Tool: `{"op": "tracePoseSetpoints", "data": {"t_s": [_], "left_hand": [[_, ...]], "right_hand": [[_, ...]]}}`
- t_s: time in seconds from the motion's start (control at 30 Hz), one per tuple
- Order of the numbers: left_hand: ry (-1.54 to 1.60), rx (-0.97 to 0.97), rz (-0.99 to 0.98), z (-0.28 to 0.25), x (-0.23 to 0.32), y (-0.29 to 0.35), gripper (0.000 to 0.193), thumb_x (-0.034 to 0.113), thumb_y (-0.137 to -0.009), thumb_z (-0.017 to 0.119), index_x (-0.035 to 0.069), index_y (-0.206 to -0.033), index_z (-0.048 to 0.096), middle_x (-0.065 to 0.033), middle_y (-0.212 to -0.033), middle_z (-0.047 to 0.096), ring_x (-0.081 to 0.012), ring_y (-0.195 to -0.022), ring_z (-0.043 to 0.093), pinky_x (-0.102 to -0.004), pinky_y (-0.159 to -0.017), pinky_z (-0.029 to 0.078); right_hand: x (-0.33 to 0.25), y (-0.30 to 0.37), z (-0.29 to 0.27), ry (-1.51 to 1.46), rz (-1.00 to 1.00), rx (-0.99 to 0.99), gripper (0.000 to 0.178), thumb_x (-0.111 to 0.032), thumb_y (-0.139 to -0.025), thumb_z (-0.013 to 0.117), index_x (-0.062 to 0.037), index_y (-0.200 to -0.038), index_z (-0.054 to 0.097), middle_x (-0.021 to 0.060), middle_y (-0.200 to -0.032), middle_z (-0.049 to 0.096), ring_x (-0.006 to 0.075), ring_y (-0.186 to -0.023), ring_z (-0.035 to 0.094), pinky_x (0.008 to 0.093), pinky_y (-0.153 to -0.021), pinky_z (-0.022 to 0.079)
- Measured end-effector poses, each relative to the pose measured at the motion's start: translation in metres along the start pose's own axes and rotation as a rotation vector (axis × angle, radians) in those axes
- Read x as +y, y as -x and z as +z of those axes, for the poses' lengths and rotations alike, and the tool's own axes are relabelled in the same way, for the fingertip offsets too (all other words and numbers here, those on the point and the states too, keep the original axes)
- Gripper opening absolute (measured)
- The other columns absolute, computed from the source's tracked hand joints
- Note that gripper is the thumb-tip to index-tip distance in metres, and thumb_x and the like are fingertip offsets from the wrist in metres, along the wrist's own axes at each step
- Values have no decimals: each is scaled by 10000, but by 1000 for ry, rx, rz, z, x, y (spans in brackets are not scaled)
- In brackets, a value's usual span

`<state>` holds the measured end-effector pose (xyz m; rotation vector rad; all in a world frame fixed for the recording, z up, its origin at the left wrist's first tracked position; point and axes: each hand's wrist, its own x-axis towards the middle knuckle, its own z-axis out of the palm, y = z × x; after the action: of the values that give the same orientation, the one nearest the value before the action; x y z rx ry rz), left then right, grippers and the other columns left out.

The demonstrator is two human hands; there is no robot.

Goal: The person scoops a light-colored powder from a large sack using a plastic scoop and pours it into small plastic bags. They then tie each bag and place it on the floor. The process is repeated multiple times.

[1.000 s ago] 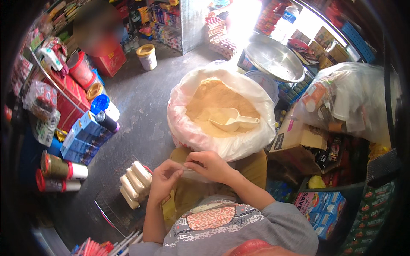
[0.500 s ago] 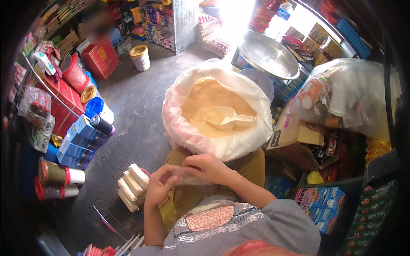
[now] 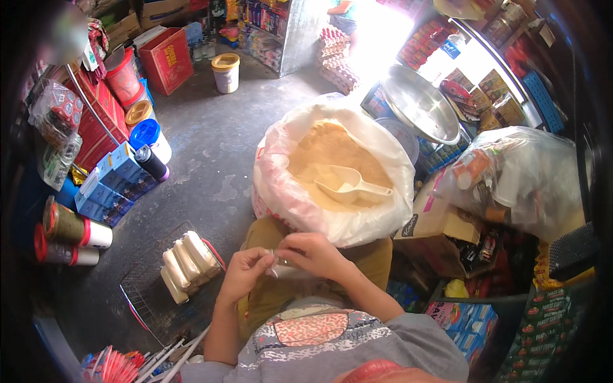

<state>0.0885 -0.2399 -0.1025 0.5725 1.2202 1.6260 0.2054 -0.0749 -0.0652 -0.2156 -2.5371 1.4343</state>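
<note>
Above my lap, a small clear plastic bag (image 3: 285,272) is pinched at its edge between my two hands. Thumb and fingertips of my left hand (image 3: 245,273) close on one side of it, while my right hand (image 3: 314,255) grips the other side from above. Just beyond my knees stands a large sack with a white plastic liner (image 3: 274,182), its mouth rolled wide. Tan, sugar-like granules (image 3: 329,147) fill it, and a white scoop (image 3: 354,186) rests on them. To the left, several filled clear packs (image 3: 190,260) lie in a wire basket (image 3: 137,284).
Blue boxes (image 3: 115,185), tubs with coloured lids (image 3: 145,134) and red cartons (image 3: 165,60) line the left side. A lidded bucket (image 3: 226,75) stands farther off. At right are a metal basin (image 3: 420,102), an open cardboard box (image 3: 440,223) and a large clear bag (image 3: 517,172).
The view has shifted, so the sack and basket sit differently in the picture. My hands stay on the plastic bag, their fingertips now closer together at its edge.
</note>
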Motion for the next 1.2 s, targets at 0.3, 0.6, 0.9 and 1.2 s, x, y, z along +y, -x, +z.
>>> {"op": "tracePoseSetpoints", "data": {"t_s": [0.3,0.6,0.9,1.2], "left_hand": [[217,83,122,-2,-6,-10,224,101,-810,709,101,-691,520,36,-752,538,-46,-706,487,-201,-647,372],[-317,245,299,19,7,10,219,-45,-767,605,63,-649,455,14,-714,437,-75,-678,419,-223,-594,342],[-805,320,569,16,25,-2,315,-156,-638,533,44,-841,668,-67,-1073,541,-110,-651,418,-217,-618,407],[-1016,592,440,-73,26,4,506,-123,-747,448,10,-1217,578,-113,-1420,422,-190,-913,586,-306,-715,470]], "right_hand": [[-24,-6,7,-140,95,34,180,-141,-788,711,-11,-842,600,49,-763,546,160,-709,551,283,-618,442],[-9,10,-1,-499,188,156,91,0,-787,619,22,-742,543,34,-773,544,73,-658,476,252,-589,409],[-32,-10,-7,-15,-67,367,164,86,-662,550,-10,-791,517,86,-864,485,177,-619,489,277,-553,421],[16,-26,-117,978,63,407,361,-281,-777,697,-68,-1057,618,123,-1048,620,283,-896,617,390,-804,476]]}}
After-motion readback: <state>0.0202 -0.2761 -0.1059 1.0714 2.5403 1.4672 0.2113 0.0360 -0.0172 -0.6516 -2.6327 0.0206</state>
